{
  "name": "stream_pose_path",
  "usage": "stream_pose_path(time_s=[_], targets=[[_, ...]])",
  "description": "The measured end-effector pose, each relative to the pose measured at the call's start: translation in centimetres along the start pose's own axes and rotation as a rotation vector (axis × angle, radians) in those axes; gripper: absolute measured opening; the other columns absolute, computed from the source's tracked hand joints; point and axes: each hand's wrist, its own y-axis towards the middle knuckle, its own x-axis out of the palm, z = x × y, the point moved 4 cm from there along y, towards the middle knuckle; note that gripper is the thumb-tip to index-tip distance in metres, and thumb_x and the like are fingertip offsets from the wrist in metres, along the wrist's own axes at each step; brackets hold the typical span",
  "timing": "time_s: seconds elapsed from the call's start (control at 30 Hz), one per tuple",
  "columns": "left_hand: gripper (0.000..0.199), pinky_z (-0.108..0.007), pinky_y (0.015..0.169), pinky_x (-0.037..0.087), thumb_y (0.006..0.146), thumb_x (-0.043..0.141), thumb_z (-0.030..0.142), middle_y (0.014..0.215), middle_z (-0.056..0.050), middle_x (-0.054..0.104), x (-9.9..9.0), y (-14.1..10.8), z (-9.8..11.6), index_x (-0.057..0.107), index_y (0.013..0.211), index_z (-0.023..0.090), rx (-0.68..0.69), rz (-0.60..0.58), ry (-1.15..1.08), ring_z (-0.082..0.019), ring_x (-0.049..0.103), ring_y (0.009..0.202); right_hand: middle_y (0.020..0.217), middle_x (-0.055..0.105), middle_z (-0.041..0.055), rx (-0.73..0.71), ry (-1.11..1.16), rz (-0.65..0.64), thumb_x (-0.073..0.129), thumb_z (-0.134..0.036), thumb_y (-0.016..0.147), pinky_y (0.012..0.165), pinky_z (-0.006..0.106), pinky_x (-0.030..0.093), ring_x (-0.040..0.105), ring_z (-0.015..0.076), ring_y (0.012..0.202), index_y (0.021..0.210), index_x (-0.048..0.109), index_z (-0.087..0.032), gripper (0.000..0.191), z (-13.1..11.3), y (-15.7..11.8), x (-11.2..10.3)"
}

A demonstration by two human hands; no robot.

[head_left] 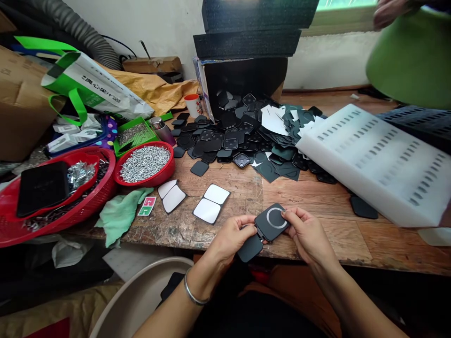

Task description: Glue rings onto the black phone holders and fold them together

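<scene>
A black hinged device [270, 222] with a pale ring on its upper panel is held over the front edge of the wooden table [331, 206]. My left hand [230, 237] pinches it at the hinge, where the lower panel angles down to the left. The fingers of my right hand [305, 230] grip the right edge of the ringed panel, thumb on top. Left of the device lie a pair of white stickers on a dark backing [212, 203] and a second, smaller pair [172, 196]. Farther back is a heap of black plates and parts [218, 141].
At the left stand red baskets of metal pins [144, 164] and hardware, beside a green cloth [123, 213]. A white foam tray [380, 159] lies at the right. Below the table edge is a pale basin [137, 295]. Another person's hand [391, 11] shows at the top right.
</scene>
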Motion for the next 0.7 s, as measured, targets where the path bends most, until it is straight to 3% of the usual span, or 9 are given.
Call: stream_pose_path(time_s=[0.57,0.7], targets=[[0.034,-0.022,0.051,0.053,0.072,0.060,0.017,0.067,-0.006,0.071,0.03,-0.01,-0.04,0.069,0.104,0.011,0.001,0.015,0.011,-0.012,0.061,0.052,0.075,0.067,0.0013,-0.012,-0.010,0.011,0.085,-0.028,0.056,0.062,0.022,0.051,0.058,0.0121,0.069,0.064,0.067,-0.015,0.024,0.22,0.02,-0.11],[0.032,-0.021,0.049,0.051,0.077,0.062,0.025,0.065,-0.006,0.070,0.01,0.09,-0.11,0.068,0.104,0.010,0.001,0.037,0.020,-0.013,0.061,0.051,0.076,0.066,0.0017,-0.026,-0.014,-0.002,0.083,-0.028,0.059,0.064,0.025,0.052,0.058,0.0127,0.070,0.064,0.066,-0.015,0.022,0.27,0.05,-0.10]])
